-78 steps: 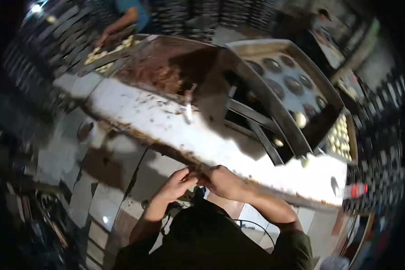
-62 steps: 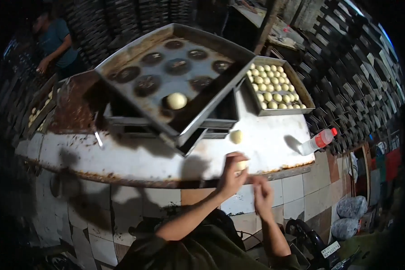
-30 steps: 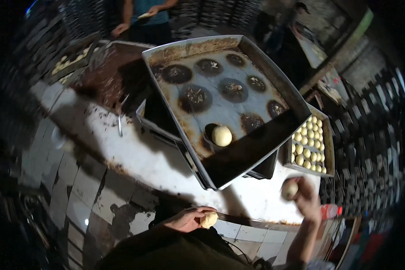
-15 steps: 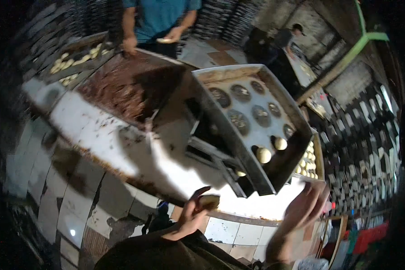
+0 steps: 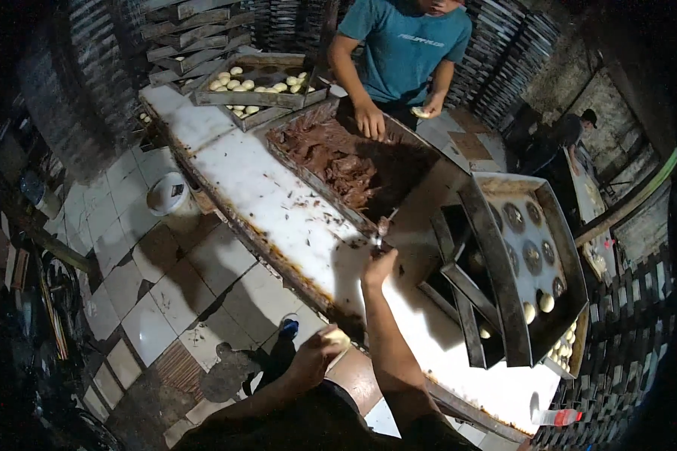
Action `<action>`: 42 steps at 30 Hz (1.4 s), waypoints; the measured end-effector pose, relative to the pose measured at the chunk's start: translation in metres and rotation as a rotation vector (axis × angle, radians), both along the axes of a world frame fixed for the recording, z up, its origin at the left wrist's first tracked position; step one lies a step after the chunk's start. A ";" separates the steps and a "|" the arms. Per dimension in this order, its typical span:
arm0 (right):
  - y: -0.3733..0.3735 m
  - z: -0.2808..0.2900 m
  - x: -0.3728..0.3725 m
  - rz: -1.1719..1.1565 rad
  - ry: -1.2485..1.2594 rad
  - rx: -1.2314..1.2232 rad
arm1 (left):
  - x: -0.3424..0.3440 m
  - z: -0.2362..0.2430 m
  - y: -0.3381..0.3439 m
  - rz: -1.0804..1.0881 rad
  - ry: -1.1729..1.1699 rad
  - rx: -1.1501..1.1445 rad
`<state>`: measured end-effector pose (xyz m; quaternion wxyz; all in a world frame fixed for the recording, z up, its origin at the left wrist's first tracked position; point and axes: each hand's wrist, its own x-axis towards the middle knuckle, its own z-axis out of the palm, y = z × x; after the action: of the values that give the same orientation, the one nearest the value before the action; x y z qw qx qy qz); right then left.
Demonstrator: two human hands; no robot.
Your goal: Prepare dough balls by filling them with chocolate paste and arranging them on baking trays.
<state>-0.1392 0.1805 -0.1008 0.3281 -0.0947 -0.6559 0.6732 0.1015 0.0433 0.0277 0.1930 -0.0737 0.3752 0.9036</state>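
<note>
My left hand is closed around a pale piece of dough, in front of the table's near edge. My right hand reaches over the white tabletop to the near corner of a metal tray of brown paste. Its fingers wrap the dark handle of a small paste-smeared utensil; the utensil's exact kind is unclear. Right of that hand, a tilted baking tray carries two pale dough balls and several dark round marks. It rests upon other metal trays.
Opposite me, a person in a teal shirt has one hand in the paste and dough in the other. Stacked trays of dough balls stand far left. A white bucket is on the floor; a clear bottle lies near the right table edge.
My right hand has moved left and forward, from beside the baking trays to the utensil at the paste tray's corner. My left hand keeps the dough. The view has swung left.
</note>
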 end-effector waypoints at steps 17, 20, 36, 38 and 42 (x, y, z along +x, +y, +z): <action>-0.089 0.225 -0.075 0.583 -0.627 1.816 | -0.219 -0.010 -0.102 0.166 -0.361 0.230; -0.079 0.228 -0.041 0.628 -0.452 0.949 | -0.240 0.012 -0.112 0.208 -0.282 0.425; -0.011 0.158 0.071 0.445 -0.423 0.317 | -0.137 0.048 -0.043 -0.001 -0.212 0.211; -0.011 0.196 0.089 0.894 -0.714 -0.060 | -0.106 0.040 -0.035 -0.111 -0.096 0.158; -0.011 0.230 0.137 1.025 -0.285 0.643 | -0.070 0.034 -0.029 -0.135 -0.163 0.072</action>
<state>-0.0018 0.1699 0.1291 -0.1156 0.2470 -0.8252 0.4946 0.0314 0.0142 0.0616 0.2858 -0.1146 0.3295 0.8925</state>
